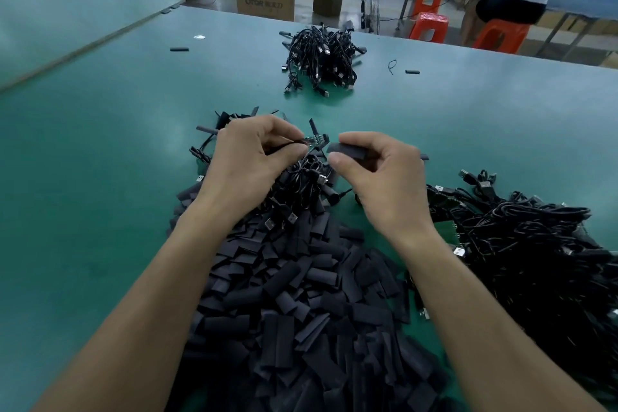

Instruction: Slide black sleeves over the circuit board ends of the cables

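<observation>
Black and flat, one sleeve point(347, 151) is pinched in the right hand point(378, 177), just beside the circuit board point(316, 140) that sticks out of the left hand point(249, 157), whose fingers pinch its cable; the sleeve is not yet on. Judging by the heaps on the green counter point(100, 160), loose sleeves point(301, 311) and tangled cables point(535, 244) await, with one bundle point(321, 58) set apart.

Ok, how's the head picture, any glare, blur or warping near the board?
Head view: wide-angle warp bows the table edges; light is soft and even, faint sheen, no hard glare; circuit board and sleeve look fairly sharp; dark sleeve pile loses detail.
</observation>
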A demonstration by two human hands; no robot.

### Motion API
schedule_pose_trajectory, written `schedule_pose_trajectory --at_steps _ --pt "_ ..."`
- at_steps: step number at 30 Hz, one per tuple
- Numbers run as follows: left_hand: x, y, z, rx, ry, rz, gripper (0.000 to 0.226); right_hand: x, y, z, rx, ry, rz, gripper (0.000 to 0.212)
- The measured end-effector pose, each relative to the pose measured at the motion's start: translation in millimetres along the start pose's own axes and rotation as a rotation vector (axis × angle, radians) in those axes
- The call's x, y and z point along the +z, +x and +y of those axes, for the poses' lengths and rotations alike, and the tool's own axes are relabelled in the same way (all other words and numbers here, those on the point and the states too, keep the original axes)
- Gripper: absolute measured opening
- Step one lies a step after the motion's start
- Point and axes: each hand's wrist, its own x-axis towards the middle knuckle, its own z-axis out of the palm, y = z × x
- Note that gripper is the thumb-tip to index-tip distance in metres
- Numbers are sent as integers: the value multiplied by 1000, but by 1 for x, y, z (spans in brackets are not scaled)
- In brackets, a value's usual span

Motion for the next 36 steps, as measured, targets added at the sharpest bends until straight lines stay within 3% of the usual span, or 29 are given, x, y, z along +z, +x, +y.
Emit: schedule_pose_trajectory --at_steps 8,36 --pt "0 -2 3 -19 -36 -57 16 1 -3 11 -6 216 84 25" --pt "-2 -3 6 -58 -168 -132 11 0 -3 17 -33 415 16 17"
